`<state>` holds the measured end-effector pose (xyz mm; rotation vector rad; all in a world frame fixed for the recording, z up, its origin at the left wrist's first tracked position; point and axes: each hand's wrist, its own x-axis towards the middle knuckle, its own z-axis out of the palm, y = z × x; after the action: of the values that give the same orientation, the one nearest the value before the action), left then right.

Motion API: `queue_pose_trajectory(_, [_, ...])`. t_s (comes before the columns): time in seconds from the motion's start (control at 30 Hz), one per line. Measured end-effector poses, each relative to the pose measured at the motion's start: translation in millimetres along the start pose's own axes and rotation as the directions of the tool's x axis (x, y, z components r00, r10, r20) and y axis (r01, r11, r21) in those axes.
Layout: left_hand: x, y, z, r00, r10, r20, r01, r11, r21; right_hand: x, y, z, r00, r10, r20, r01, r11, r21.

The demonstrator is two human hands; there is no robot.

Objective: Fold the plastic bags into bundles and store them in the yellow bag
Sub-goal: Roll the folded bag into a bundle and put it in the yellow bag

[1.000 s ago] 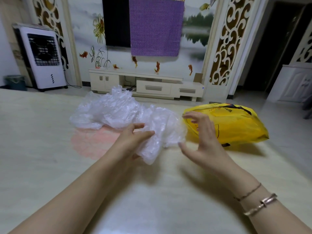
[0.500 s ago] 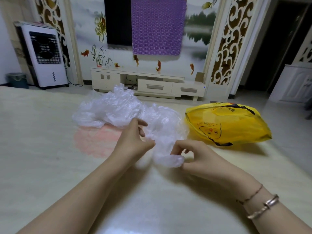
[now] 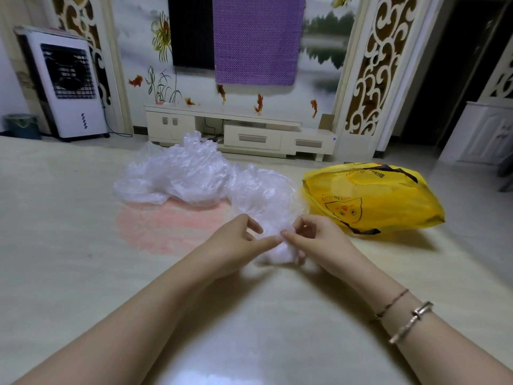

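A pale, glossy tabletop (image 3: 83, 273) with a faint pink round patch fills the foreground of a living room. On it, near the middle, lies a crumpled clear plastic bag (image 3: 263, 198), its near end gathered into a small wad between both hands. The left hand (image 3: 236, 240) pinches that wad from its side, thumb and curled fingers closed on the film, and the right hand (image 3: 316, 240) pinches it from the other side, the two thumbs almost meeting. Behind and to the left, touching the held bag, sits a loose heap of more clear plastic bags (image 3: 175, 176). Just to the right lies a bulging yellow plastic bag (image 3: 388, 201) with a printed cat face and black trim. Beyond the table stand a low cream TV cabinet (image 3: 249, 134), a white air cooler (image 3: 69, 87) and a purple cloth (image 3: 258, 37) hung over a dark screen.
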<state>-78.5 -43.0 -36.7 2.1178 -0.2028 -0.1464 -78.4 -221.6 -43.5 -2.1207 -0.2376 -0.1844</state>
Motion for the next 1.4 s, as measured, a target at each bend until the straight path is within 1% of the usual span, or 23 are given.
queue_pose_trajectory(0.1, [3,-4,3,0.999,-0.015,-0.047,0.016,1.000,0.012,3,5,6,0.994,0.008,-0.111,-0.033,0.975,-0.219])
queue_pose_trajectory(0.13, [4,-4,4,0.998,-0.022,-0.065,0.022,1.000,0.008,3,5,6,0.992,0.002,-0.127,-0.032,0.972,-0.234])
queue_pose_trajectory(0.2, [6,-4,5,0.995,-0.030,-0.092,0.030,1.000,0.000,3,4,3,0.990,-0.051,-0.132,0.030,0.987,-0.156])
queue_pose_trajectory(0.27, [5,-3,6,0.994,-0.031,-0.104,0.029,0.999,-0.012,-2,-1,-4,0.982,-0.168,-0.089,0.159,0.982,-0.104])
queue_pose_trajectory(0.33, [5,-3,5,0.994,-0.034,-0.099,0.032,0.999,-0.019,-10,-7,-10,0.964,-0.266,0.020,0.266,0.949,-0.169])
queue_pose_trajectory(0.37, [5,-3,5,0.995,-0.037,-0.092,0.035,0.999,-0.025,-14,-8,-12,0.954,-0.290,0.078,0.300,0.928,-0.220])
queue_pose_trajectory(0.43, [5,-3,3,0.996,-0.045,-0.078,0.042,0.998,-0.041,-17,-6,-14,0.939,-0.292,0.181,0.337,0.886,-0.320])
queue_pose_trajectory(0.5, [3,-1,-1,0.996,-0.072,-0.057,0.067,0.994,-0.086,-17,-2,-12,0.929,-0.265,0.257,0.357,0.819,-0.450])
queue_pose_trajectory(0.57, [2,2,-6,0.994,-0.105,-0.021,0.100,0.983,-0.151,-17,-1,-9,0.929,-0.249,0.275,0.361,0.777,-0.516])
queue_pose_trajectory(0.67, [-1,3,-15,0.993,-0.110,0.042,0.116,0.976,-0.182,-17,-2,-5,0.928,-0.284,0.242,0.372,0.761,-0.532])
queue_pose_trajectory(0.73, [-4,6,-18,0.996,-0.074,0.052,0.083,0.979,-0.188,-15,-4,-2,0.937,-0.281,0.207,0.348,0.790,-0.505])
queue_pose_trajectory(0.83, [-11,13,-20,0.999,0.043,-0.014,-0.044,0.997,-0.065,-15,-6,-4,0.961,-0.229,0.153,0.273,0.868,-0.416])
queue_pose_trajectory(0.9, [-16,15,-18,0.995,0.100,0.014,-0.100,0.995,-0.009,-15,-7,-8,0.968,-0.200,0.150,0.242,0.898,-0.366])
queue_pose_trajectory(1.0, [-11,11,-9,0.985,0.163,0.058,-0.165,0.986,0.025,-12,-7,-13,0.969,-0.167,0.182,0.215,0.933,-0.289])
queue_pose_trajectory(1.07, [-6,7,-5,0.989,0.147,0.032,-0.146,0.989,-0.022,-10,-9,-14,0.979,-0.114,0.166,0.140,0.978,-0.155])
queue_pose_trajectory(1.13, [-3,4,-3,0.997,0.076,0.018,-0.074,0.992,-0.103,-9,-9,-14,0.989,-0.005,0.149,0.002,1.000,0.018])
queue_pose_trajectory(1.17, [-1,3,-3,0.999,0.040,0.017,-0.037,0.991,-0.126,-8,-8,-14,0.990,0.042,0.133,-0.049,0.997,0.055])
queue_pose_trajectory(1.23, [2,0,-2,1.000,-0.020,0.019,0.023,0.990,-0.138,-6,-5,-10,0.993,0.087,0.081,-0.091,0.995,0.050])
queue_pose_trajectory(1.3, [5,-2,0,0.998,-0.064,0.018,0.066,0.988,-0.140,-3,-3,-4,0.997,0.077,0.015,-0.077,0.997,0.009])
queue_pose_trajectory(1.37, [7,-3,1,0.995,-0.095,0.009,0.095,0.986,-0.139,-1,-1,0,0.998,0.039,-0.046,-0.045,0.990,-0.135])
queue_pose_trajectory(1.4, [8,-3,2,0.994,-0.106,0.004,0.105,0.984,-0.141,-1,-1,1,0.998,0.025,-0.054,-0.035,0.982,-0.188])
